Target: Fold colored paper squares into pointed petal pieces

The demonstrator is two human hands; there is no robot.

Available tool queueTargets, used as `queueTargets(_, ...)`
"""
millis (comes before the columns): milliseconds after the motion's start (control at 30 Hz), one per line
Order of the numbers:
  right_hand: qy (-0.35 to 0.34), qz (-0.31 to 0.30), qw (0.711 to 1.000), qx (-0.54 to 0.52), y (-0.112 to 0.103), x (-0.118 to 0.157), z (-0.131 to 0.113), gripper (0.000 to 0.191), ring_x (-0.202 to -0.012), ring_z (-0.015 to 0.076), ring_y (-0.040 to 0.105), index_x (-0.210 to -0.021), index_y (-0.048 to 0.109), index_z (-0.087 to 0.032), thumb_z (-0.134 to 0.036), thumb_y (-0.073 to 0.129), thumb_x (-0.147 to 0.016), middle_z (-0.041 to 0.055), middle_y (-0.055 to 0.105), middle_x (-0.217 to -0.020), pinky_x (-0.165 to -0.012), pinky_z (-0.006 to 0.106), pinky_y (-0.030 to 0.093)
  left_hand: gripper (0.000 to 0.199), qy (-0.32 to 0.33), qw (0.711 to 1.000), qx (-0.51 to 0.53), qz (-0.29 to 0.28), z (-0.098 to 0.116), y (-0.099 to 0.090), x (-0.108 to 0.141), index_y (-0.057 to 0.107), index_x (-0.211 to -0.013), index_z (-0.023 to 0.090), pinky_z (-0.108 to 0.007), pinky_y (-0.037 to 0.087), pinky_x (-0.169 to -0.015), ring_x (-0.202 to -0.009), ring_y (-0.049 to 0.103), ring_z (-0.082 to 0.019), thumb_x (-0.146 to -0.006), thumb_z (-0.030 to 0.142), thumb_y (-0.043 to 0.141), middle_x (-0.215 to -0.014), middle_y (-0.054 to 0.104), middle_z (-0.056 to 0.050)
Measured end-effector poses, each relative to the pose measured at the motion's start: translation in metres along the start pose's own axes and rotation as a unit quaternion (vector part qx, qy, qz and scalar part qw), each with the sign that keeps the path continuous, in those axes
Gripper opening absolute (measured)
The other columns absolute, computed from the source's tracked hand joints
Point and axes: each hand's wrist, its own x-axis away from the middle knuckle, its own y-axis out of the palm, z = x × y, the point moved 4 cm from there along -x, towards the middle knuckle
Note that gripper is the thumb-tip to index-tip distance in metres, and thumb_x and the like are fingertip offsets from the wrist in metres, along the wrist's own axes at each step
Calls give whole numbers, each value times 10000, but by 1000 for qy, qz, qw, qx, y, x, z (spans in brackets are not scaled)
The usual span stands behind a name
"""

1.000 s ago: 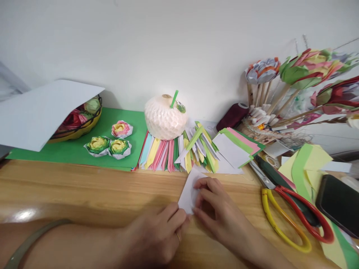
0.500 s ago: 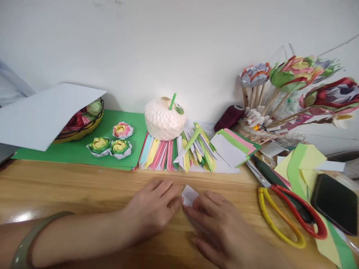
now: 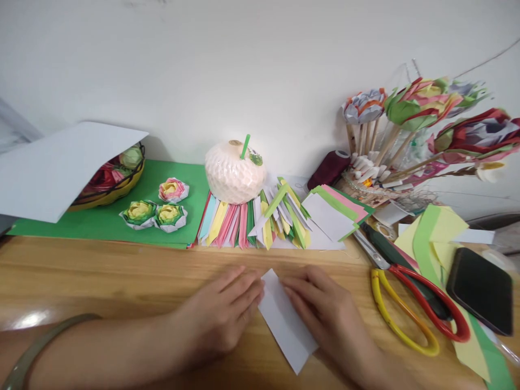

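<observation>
A folded white paper strip (image 3: 286, 325) lies slanted on the wooden table, its narrow top end pointing away from me. My left hand (image 3: 225, 306) is closed, with its fingertips pinching the strip's left edge near the top; the thumb is hidden beneath the fingers. From the other side, my right hand (image 3: 325, 309) grips the strip's right edge, fingers bent and pressed together. Just beyond the hands, folded coloured paper pieces (image 3: 233, 225) stand in a row beside a heap of green, yellow and white ones (image 3: 284, 216).
Large scissors (image 3: 392, 271) and a black phone (image 3: 481, 290) lie at the right, near paper scraps (image 3: 434, 233). Square sheets (image 3: 331, 214) fan out behind. Paper flowers (image 3: 170, 215) sit on green paper (image 3: 101, 230). A white textured container (image 3: 235, 173) stands mid-back.
The white strip shows much more of its face now, where my right hand covered it before. My right hand has shifted to the strip's right edge. The view has moved slightly.
</observation>
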Motion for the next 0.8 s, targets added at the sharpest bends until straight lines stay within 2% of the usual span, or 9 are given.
queueTargets(100, 36, 24, 999, 24, 0, -3, 6, 218, -794, 188, 614, -1017, 642, -195, -229, 446, -926, 78, 622, -886, -678, 311, 515, 251, -12, 1000, 16, -23, -1, 2, 3, 612, -1106, 107, -471, 333, -1007, -1162, 496, -286, -919, 177, 460, -1157, 647, -80)
queueTargets(200, 63, 10, 998, 17, 4, -8, 7, 169, -765, 185, 618, -979, 638, -199, -226, 494, -896, 60, 631, -851, -640, 293, 506, 271, -5, 997, 46, -55, -6, 3, 2, 572, -1167, 134, -525, 275, -1041, -1230, 447, -280, -924, 227, 495, -1207, 623, -74)
queueTargets(300, 96, -10, 995, 8, 7, -11, 8, 129, -680, 169, 602, -864, 632, -203, -210, 504, -879, 29, 630, -759, -584, 269, 470, 289, 3, 993, 77, -85, -13, 4, 0, 536, -1209, 165, -548, 196, -1071, -1251, 424, -264, -933, 245, 499, -1264, 593, -31)
queueTargets(433, 139, -31, 990, -2, 8, -12, 10, 178, -579, 155, 569, -751, 619, -195, -219, 493, -875, 16, 624, -663, -516, 246, 427, 267, -3, 994, 89, -70, -18, 6, -1, 523, -1218, 185, -548, 106, -1088, -1267, 402, -255, -959, 203, 459, -1285, 578, 16)
queueTargets(533, 152, -33, 988, -16, 7, -11, 11, 198, -542, 147, 554, -738, 625, -190, -233, 487, -873, 18, 629, -643, -488, 237, 415, 264, 1, 993, 99, -67, -18, 6, -1, 528, -1214, 172, -553, 122, -1079, -1258, 412, -263, -967, 196, 438, -1281, 581, 3)
queueTargets(800, 167, -27, 985, -29, 10, -9, 14, 207, -529, 147, 557, -716, 633, -193, -257, 497, -858, 12, 631, -620, -483, 240, 409, 341, -15, 987, 87, -135, -13, 7, -3, 488, -1275, 185, -573, 199, -1059, -1306, 356, -260, -942, 259, 486, -1318, 548, -44)
